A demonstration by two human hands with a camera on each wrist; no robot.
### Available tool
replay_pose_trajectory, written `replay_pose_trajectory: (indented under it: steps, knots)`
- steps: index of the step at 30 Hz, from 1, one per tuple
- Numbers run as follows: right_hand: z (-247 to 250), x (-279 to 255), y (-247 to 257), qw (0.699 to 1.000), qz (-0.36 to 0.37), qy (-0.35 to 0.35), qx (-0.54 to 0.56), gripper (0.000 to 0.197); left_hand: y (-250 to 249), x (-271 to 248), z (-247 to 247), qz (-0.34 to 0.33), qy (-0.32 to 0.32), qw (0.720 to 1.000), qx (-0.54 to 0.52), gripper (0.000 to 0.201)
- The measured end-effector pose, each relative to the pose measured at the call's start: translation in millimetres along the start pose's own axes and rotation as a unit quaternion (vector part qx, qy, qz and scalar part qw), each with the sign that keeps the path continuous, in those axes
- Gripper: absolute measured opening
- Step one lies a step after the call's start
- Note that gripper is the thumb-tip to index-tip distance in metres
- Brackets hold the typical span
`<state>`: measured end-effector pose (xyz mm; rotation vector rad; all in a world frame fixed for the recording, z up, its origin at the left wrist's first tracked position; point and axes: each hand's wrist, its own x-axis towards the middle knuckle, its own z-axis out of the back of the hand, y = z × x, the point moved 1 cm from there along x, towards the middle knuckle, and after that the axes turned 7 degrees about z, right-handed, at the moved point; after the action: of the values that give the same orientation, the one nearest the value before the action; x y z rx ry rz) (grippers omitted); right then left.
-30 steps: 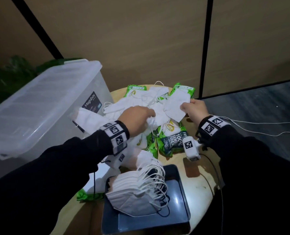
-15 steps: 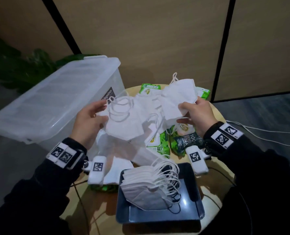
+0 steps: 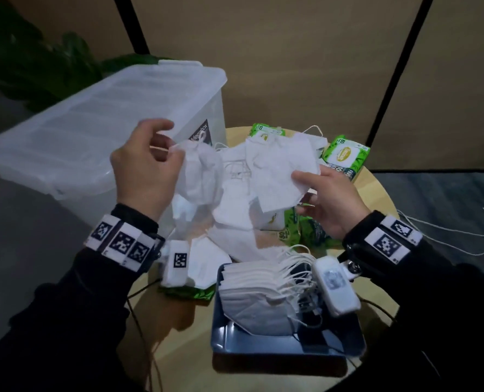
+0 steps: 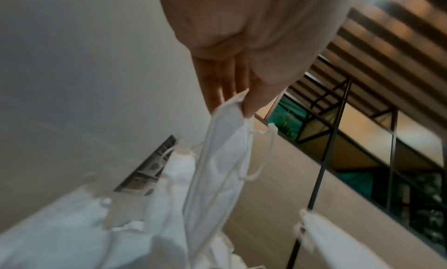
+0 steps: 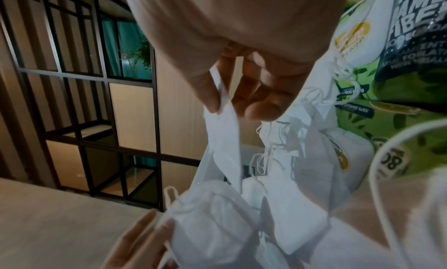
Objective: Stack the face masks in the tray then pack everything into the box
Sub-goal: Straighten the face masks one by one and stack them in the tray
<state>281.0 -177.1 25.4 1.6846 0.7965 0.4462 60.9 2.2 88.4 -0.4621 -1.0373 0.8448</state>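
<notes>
Above the round table my left hand (image 3: 147, 165) pinches a white face mask (image 3: 200, 172) by its upper edge; in the left wrist view the mask (image 4: 217, 158) hangs from thumb and fingers. My right hand (image 3: 324, 199) pinches another white mask (image 3: 280, 176) at its lower right corner, seen also as a mask (image 5: 225, 131) in the right wrist view. Their ear loops look tangled with the loose masks (image 3: 232, 210) between them. A stack of folded masks (image 3: 260, 295) lies in the dark blue tray (image 3: 263, 345) near me. The clear lidded box (image 3: 99, 131) stands at left.
Green wipe packs (image 3: 345, 154) lie on the far and middle parts of the wooden table (image 3: 376, 199), one pack (image 3: 190, 291) under a loose mask left of the tray. White cables trail off at right. A dark plant stands behind the box.
Both hands have lifted masks out of the pile and drawn them apart, the left hand swinging left and up toward the box. The view has shifted so the tray sits more to the right.
</notes>
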Motion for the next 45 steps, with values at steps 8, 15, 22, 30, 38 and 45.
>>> replay_pose_trajectory:
  steps: [8,15,22,30,38,45]
  knots:
    - [-44,-24,-16,0.993,0.006,0.094,0.067,0.052,-51,-44,-26,0.018,0.132,0.96,-0.248,0.027]
    - [-67,-46,-17,0.97,-0.001,0.213,0.115,0.049,-36,-63,-41,0.015,0.235,0.956,-0.178,0.034]
    - [-62,-42,-17,0.987,-0.01,0.103,0.122,0.04,-3,-39,-25,0.067,0.248,0.961,0.101,0.094]
    - [-50,-34,-13,0.995,-0.022,0.035,0.09,0.027,12,-15,6,0.112,0.16,0.981,0.017,0.011]
    - [-47,-33,-16,0.998,0.006,0.036,0.05,0.028,-14,-32,-2,0.22,0.195,0.912,-0.287,0.004]
    - [-49,-32,-7,0.989,0.032,0.045,0.139,0.031,5,-46,-19,0.214,0.314,0.918,-0.116,0.026]
